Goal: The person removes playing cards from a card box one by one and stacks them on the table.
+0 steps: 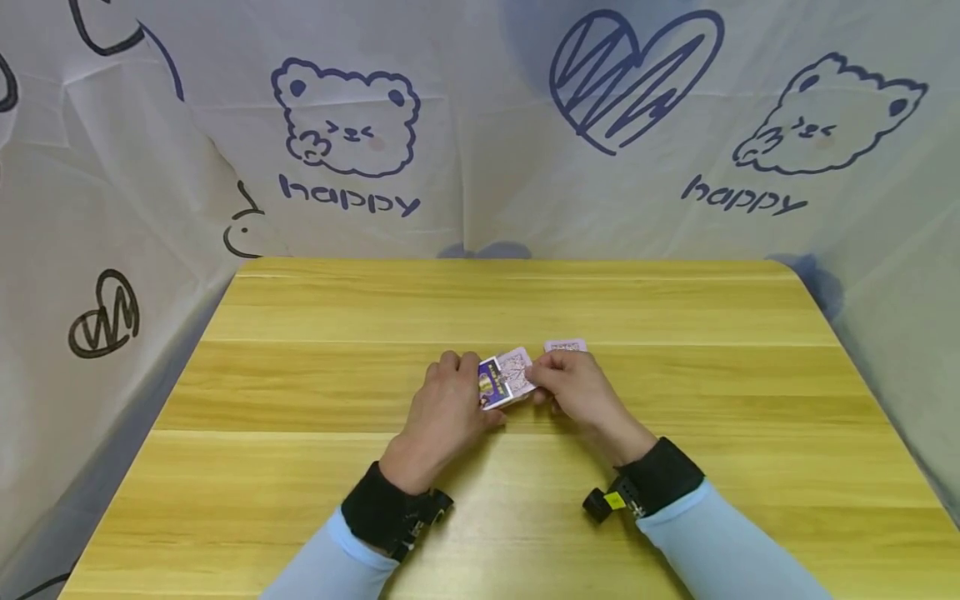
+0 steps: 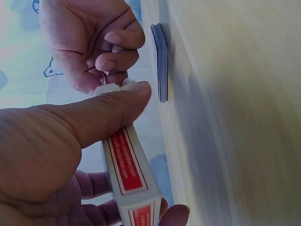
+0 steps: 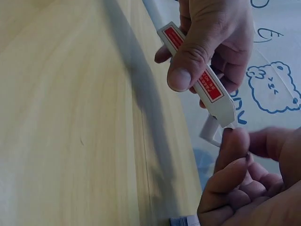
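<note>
My left hand [image 1: 446,404] grips a playing-card box [image 1: 492,385], its thumb along one narrow side and fingers on the other. In the left wrist view that narrow side [image 2: 126,162] is white with a red printed panel. A playing card [image 1: 516,369] with a pale pink patterned back juts from the box's right end. My right hand [image 1: 585,392] pinches this card's outer edge between thumb and forefinger, the other fingers curled under. An end flap [image 3: 210,129] stands out from the box in the right wrist view. Just beyond the right hand lies a card stack [image 1: 565,344], partly hidden by it.
Both hands work above the middle of a wooden table [image 1: 315,400]. White cloth [image 1: 495,125] with drawn bears and hearts hangs behind and at the sides. Each wrist wears a black band with a small camera [image 1: 597,504].
</note>
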The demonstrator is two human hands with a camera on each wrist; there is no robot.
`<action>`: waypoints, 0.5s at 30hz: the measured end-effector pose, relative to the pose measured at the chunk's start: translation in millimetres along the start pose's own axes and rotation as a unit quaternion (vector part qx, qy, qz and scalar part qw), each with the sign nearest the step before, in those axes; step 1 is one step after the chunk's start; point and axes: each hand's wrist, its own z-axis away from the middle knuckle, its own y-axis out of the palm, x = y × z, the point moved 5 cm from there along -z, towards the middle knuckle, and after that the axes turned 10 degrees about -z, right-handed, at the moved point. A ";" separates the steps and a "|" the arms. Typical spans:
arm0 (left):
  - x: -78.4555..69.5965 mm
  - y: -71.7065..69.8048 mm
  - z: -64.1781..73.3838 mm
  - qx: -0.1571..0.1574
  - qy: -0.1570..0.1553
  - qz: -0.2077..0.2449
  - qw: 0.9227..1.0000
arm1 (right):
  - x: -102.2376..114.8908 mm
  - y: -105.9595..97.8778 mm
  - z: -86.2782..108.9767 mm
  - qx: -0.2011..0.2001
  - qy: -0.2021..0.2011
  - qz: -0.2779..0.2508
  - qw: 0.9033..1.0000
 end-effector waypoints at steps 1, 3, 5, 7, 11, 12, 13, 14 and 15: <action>0.3 0.1 0.1 0.002 -0.003 0.002 1.000 | 0.7 -1.1 0.0 -0.006 -0.003 -0.009 1.000; 0.7 0.0 0.1 0.003 -0.007 0.006 1.000 | 2.3 -1.6 0.5 -0.019 -0.012 -0.021 1.000; 1.3 -0.1 -0.1 0.004 -0.013 0.007 1.000 | 3.2 -1.5 0.8 -0.035 -0.017 -0.037 0.999; 1.9 -0.3 -0.3 0.004 -0.018 0.005 1.000 | 3.8 -1.0 1.4 -0.056 -0.019 -0.058 0.997; 3.7 -1.2 -0.7 0.000 -0.026 -0.002 1.000 | 2.3 0.7 2.2 -0.066 -0.004 -0.101 0.993; 4.0 -1.5 -0.6 0.000 -0.028 -0.003 1.000 | 1.4 1.6 2.6 -0.063 0.004 -0.105 0.993; 4.3 -1.7 -0.7 0.000 -0.030 -0.003 1.000 | 0.2 2.7 2.9 -0.058 0.011 -0.105 0.993; 4.6 -1.9 -0.8 -0.003 -0.032 -0.004 0.999 | -1.3 4.1 3.2 -0.052 0.017 -0.106 0.993; 4.6 -2.2 -0.7 -0.003 -0.033 -0.004 0.999 | -2.5 5.7 3.4 -0.047 0.021 -0.105 0.993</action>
